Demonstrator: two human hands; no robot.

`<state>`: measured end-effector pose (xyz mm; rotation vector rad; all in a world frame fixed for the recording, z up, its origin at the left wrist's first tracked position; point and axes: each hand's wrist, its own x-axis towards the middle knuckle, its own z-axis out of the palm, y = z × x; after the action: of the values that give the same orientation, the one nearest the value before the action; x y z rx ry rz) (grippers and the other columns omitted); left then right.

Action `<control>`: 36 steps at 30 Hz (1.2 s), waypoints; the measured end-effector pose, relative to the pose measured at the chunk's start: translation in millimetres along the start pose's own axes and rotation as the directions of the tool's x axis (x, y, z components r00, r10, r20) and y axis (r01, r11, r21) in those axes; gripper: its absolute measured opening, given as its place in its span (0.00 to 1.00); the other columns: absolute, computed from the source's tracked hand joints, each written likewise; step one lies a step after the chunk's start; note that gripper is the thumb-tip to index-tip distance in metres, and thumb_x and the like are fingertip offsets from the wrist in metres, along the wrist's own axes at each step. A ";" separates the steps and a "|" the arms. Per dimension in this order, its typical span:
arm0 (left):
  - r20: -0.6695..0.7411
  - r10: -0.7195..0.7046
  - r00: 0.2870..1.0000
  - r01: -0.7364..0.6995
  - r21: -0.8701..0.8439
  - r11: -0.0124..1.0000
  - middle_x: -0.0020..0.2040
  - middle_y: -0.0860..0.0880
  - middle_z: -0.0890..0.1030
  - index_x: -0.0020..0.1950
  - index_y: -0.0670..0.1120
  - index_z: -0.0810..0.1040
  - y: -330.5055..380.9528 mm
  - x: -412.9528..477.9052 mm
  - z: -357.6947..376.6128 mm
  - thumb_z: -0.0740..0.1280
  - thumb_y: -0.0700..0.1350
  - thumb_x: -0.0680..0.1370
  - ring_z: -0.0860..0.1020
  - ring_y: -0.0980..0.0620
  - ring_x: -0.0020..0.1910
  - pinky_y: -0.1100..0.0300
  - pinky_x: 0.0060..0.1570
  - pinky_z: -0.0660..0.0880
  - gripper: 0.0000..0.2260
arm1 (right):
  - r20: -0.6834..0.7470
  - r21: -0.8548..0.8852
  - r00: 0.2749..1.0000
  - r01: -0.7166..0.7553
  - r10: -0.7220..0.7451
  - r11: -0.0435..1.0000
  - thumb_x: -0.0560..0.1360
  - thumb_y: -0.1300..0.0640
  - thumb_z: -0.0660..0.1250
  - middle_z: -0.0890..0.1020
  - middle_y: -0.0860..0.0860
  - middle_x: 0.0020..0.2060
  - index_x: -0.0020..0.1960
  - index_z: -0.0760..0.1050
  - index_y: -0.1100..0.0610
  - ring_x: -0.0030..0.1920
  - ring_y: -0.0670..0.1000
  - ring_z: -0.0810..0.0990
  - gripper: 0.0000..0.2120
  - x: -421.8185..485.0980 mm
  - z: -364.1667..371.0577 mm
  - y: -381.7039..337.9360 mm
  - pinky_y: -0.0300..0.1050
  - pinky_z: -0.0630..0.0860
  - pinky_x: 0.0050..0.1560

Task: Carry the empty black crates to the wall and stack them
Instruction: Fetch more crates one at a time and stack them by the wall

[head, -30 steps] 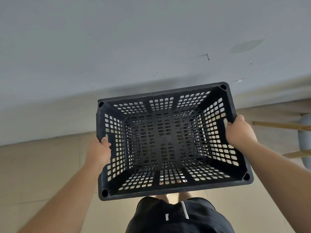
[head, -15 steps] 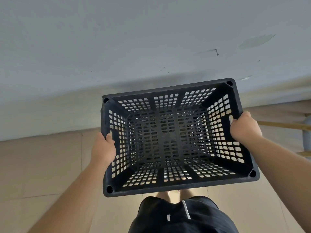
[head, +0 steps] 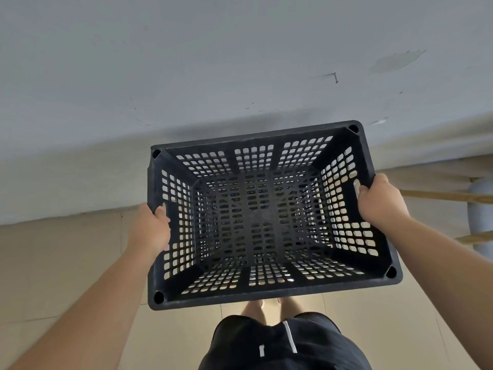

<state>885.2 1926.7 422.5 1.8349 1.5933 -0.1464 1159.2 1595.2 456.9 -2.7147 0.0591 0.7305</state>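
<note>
Nearest the camera, at the bottom edge, are the person's black shorts (head: 282, 345) with a thin white stripe, and bare legs show just beyond them. Two bare forearms reach forward from the lower corners.

The left hand (head: 150, 228) is clenched on the left short side of a black crate (head: 266, 296). Its thumb hooks over the rim beside the handle slot, and the fingers are hidden under the outside of the wall. The right hand (head: 381, 201) grasps the opposite short side the same way, thumb tip at the handle slot and fingers wrapped out of sight.

The crate hangs in the air between the two hands, in front of the person's waist and above the beige tiled floor (head: 66, 263). Its open top faces the camera. It is empty, and light shows through the perforated walls and slotted bottom. It sits slightly skewed in the view, with the right end farther away than the left.

Beyond the crate's far rim the floor meets a pale grey wall (head: 213, 62). The wall carries scuffs, a darker patch (head: 394, 61) on the upper right and a small dark mark (head: 335, 77). At the right edge two wooden sticks (head: 448, 196) cross a rounded grey object (head: 482, 209); I cannot tell what it is.
</note>
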 end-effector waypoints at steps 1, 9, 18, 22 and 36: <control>0.002 0.003 1.000 -0.003 -0.007 1.000 0.49 0.46 0.80 0.61 0.43 0.70 -0.1 1.6 -0.4 0.54 0.51 0.87 0.81 0.45 0.45 0.54 0.35 0.75 0.13 | 0.000 -0.001 1.000 0.002 -0.002 1.000 0.83 0.53 0.56 0.74 0.58 0.45 0.56 0.65 0.61 0.42 0.60 0.75 0.10 -0.7 0.1 1.3 0.49 0.71 0.39; -0.009 0.036 0.999 -0.036 -0.017 0.999 0.49 0.46 0.81 0.58 0.45 0.69 2.6 3.9 1.1 0.54 0.51 0.86 0.81 0.43 0.47 0.46 0.45 0.80 0.11 | -0.004 0.013 1.000 0.004 -0.004 1.000 0.83 0.52 0.56 0.76 0.59 0.46 0.57 0.66 0.61 0.43 0.61 0.76 0.12 3.3 5.9 6.1 0.52 0.74 0.42; -0.065 0.048 0.997 -0.049 -0.025 0.998 0.48 0.45 0.80 0.55 0.44 0.69 -2.6 -9.7 10.4 0.54 0.50 0.86 0.81 0.42 0.44 0.40 0.49 0.80 0.11 | -0.019 -0.038 1.000 -0.014 0.013 0.999 0.83 0.53 0.56 0.75 0.61 0.47 0.60 0.65 0.64 0.44 0.62 0.74 0.14 8.2 7.9 2.4 0.53 0.72 0.42; -0.030 0.000 1.000 -0.003 -0.072 0.997 0.47 0.50 0.80 0.54 0.48 0.68 -7.1 -13.5 14.5 0.54 0.52 0.86 0.81 0.43 0.46 0.39 0.51 0.81 0.09 | 0.012 -0.076 1.000 -0.015 0.016 0.997 0.83 0.54 0.57 0.78 0.65 0.52 0.62 0.65 0.66 0.44 0.62 0.75 0.16 15.6 2.5 -0.2 0.53 0.73 0.42; -0.083 0.034 0.996 -0.037 -0.031 0.999 0.48 0.49 0.80 0.56 0.46 0.69 0.3 -19.6 14.2 0.54 0.50 0.86 0.80 0.45 0.43 0.43 0.47 0.81 0.09 | 0.015 -0.067 0.999 -0.042 0.043 0.997 0.83 0.53 0.57 0.76 0.63 0.51 0.63 0.64 0.65 0.52 0.65 0.78 0.16 17.7 4.5 -1.9 0.58 0.77 0.48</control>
<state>885.7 1902.6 421.8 1.8644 1.6086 -0.0294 1172.6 1599.3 445.0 -2.7783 0.0899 0.7799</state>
